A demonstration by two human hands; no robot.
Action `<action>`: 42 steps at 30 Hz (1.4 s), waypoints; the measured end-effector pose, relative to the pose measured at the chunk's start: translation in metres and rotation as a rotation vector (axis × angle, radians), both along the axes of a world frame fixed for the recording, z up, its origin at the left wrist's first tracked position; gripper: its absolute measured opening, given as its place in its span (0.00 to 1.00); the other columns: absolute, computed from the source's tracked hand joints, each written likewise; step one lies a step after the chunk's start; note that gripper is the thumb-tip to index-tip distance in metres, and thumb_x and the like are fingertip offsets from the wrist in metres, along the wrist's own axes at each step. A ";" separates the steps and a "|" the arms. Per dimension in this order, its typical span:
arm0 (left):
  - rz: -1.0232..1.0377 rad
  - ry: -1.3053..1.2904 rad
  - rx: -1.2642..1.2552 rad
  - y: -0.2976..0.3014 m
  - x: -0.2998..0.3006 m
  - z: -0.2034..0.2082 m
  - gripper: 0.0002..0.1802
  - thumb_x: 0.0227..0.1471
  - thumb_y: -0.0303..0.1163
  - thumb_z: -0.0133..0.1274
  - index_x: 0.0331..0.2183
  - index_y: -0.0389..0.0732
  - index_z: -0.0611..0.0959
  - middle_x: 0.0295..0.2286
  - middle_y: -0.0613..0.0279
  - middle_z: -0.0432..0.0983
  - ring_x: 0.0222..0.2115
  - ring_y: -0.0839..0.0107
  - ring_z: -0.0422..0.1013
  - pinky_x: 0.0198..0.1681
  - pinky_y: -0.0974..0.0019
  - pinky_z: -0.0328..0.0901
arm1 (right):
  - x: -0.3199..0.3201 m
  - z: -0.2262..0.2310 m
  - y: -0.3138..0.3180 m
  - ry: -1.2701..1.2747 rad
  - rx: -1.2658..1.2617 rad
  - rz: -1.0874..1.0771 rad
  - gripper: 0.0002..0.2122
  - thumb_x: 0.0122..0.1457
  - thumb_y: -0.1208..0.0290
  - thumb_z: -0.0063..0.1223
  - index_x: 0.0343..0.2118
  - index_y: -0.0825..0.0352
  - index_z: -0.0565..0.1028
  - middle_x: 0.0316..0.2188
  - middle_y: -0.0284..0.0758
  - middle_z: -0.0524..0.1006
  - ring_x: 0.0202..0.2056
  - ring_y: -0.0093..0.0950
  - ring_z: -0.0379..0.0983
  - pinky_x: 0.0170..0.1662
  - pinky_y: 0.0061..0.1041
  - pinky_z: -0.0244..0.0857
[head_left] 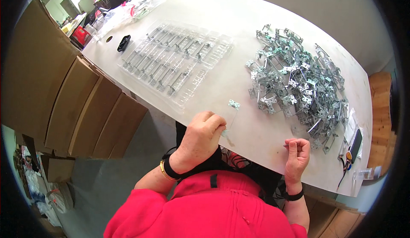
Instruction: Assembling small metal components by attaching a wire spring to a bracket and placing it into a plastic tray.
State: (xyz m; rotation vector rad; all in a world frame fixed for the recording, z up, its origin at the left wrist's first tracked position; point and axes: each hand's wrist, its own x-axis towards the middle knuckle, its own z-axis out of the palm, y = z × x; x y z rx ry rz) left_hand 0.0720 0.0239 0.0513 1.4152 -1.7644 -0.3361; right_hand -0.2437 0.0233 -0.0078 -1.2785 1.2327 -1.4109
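My left hand point(201, 139) is closed in a pinch at the near edge of the table, on one end of a metal bracket with a thin rod. The bracket's far plate point(233, 104), small, silvery and with holes, shows beyond my fingertips. To the right, my right hand point(297, 157) is closed with thumb and fingers together, and a small dark tip pokes out; what it belongs to is hidden. Ahead and left lies a clear plastic tray point(200, 77) with rows of similar metal brackets in part of its slots. A tangled heap of metal brackets point(299, 77) lies ahead and right.
Orange-handled cutters point(349, 156) and a dark flat object point(356, 142) lie at the right edge. A small black holder point(124, 43) and clear plastic bags point(128, 13) are at the far left. Cardboard boxes point(92, 105) stand against the table's left side.
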 end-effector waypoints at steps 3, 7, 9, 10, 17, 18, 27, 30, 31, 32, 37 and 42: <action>0.061 -0.012 -0.001 0.001 0.010 0.009 0.06 0.50 0.19 0.65 0.33 0.37 0.85 0.31 0.53 0.80 0.35 0.53 0.78 0.39 0.58 0.72 | 0.001 0.000 0.000 -0.003 0.001 0.004 0.06 0.72 0.71 0.56 0.43 0.66 0.71 0.40 0.34 0.80 0.40 0.21 0.76 0.49 0.23 0.71; 0.149 -0.027 -0.002 -0.001 0.027 0.010 0.06 0.51 0.19 0.64 0.34 0.36 0.85 0.31 0.53 0.80 0.33 0.56 0.79 0.37 0.61 0.73 | 0.001 0.000 0.000 0.002 0.009 -0.003 0.06 0.72 0.71 0.56 0.43 0.66 0.71 0.40 0.34 0.80 0.40 0.21 0.75 0.50 0.23 0.71; 0.205 -0.055 -0.008 0.000 0.033 0.011 0.06 0.51 0.19 0.64 0.34 0.35 0.85 0.30 0.53 0.80 0.32 0.57 0.79 0.37 0.62 0.73 | 0.000 0.001 0.001 0.003 0.011 -0.001 0.06 0.72 0.71 0.56 0.42 0.66 0.71 0.40 0.34 0.80 0.40 0.21 0.75 0.50 0.23 0.71; 0.222 -0.048 -0.015 0.000 0.037 0.013 0.06 0.51 0.18 0.64 0.34 0.35 0.85 0.30 0.52 0.80 0.32 0.59 0.79 0.37 0.63 0.72 | 0.000 0.001 0.001 0.004 0.009 -0.003 0.06 0.72 0.71 0.56 0.42 0.66 0.71 0.40 0.34 0.80 0.41 0.21 0.75 0.50 0.23 0.71; 0.444 -0.006 -0.077 -0.006 0.074 0.027 0.05 0.52 0.18 0.64 0.34 0.33 0.86 0.30 0.56 0.81 0.32 0.68 0.78 0.38 0.66 0.72 | -0.001 0.000 0.001 -0.007 0.023 0.010 0.06 0.72 0.70 0.56 0.42 0.66 0.71 0.41 0.34 0.80 0.41 0.21 0.75 0.50 0.24 0.71; 0.469 -0.003 -0.080 -0.009 0.079 0.027 0.05 0.53 0.18 0.63 0.34 0.33 0.86 0.31 0.56 0.82 0.31 0.68 0.78 0.39 0.68 0.71 | 0.000 0.001 0.000 0.001 0.020 0.009 0.07 0.72 0.70 0.56 0.42 0.66 0.71 0.41 0.34 0.80 0.41 0.21 0.75 0.50 0.24 0.71; 0.403 0.024 -0.001 -0.027 0.088 0.010 0.05 0.53 0.17 0.62 0.34 0.32 0.86 0.31 0.55 0.81 0.34 0.68 0.79 0.41 0.67 0.72 | 0.000 -0.001 0.000 0.034 0.011 -0.003 0.07 0.72 0.69 0.56 0.42 0.65 0.71 0.40 0.33 0.80 0.41 0.21 0.75 0.50 0.24 0.72; 0.370 -0.024 0.000 -0.033 0.092 0.001 0.05 0.52 0.18 0.62 0.34 0.32 0.86 0.31 0.54 0.81 0.33 0.66 0.79 0.40 0.66 0.72 | 0.000 0.000 -0.001 0.036 0.013 -0.004 0.07 0.72 0.69 0.57 0.42 0.65 0.71 0.40 0.33 0.80 0.41 0.21 0.75 0.50 0.24 0.72; 0.370 -0.023 -0.001 -0.035 0.093 0.000 0.05 0.52 0.18 0.62 0.34 0.32 0.86 0.31 0.54 0.81 0.33 0.66 0.79 0.40 0.66 0.72 | 0.000 0.000 -0.001 0.036 0.015 -0.007 0.07 0.72 0.69 0.57 0.42 0.65 0.71 0.40 0.33 0.80 0.41 0.21 0.75 0.49 0.24 0.72; 0.358 -0.054 -0.007 -0.037 0.093 -0.001 0.05 0.51 0.18 0.62 0.33 0.32 0.86 0.30 0.54 0.81 0.33 0.64 0.79 0.40 0.65 0.72 | 0.000 -0.001 0.000 0.037 0.014 -0.006 0.07 0.72 0.69 0.57 0.42 0.65 0.71 0.40 0.33 0.80 0.41 0.21 0.75 0.49 0.24 0.72; 0.353 -0.086 -0.002 -0.040 0.092 -0.004 0.04 0.50 0.19 0.61 0.31 0.35 0.84 0.30 0.52 0.80 0.35 0.51 0.75 0.43 0.55 0.69 | 0.001 -0.001 -0.001 0.041 0.015 -0.003 0.07 0.72 0.69 0.57 0.43 0.66 0.71 0.40 0.33 0.80 0.41 0.21 0.75 0.50 0.24 0.71; 0.349 -0.167 -0.004 -0.041 0.092 -0.005 0.04 0.49 0.20 0.62 0.32 0.34 0.85 0.30 0.53 0.80 0.36 0.53 0.75 0.43 0.56 0.68 | 0.001 0.000 -0.001 0.054 0.011 0.003 0.07 0.72 0.69 0.56 0.43 0.66 0.71 0.40 0.33 0.80 0.41 0.22 0.75 0.50 0.24 0.71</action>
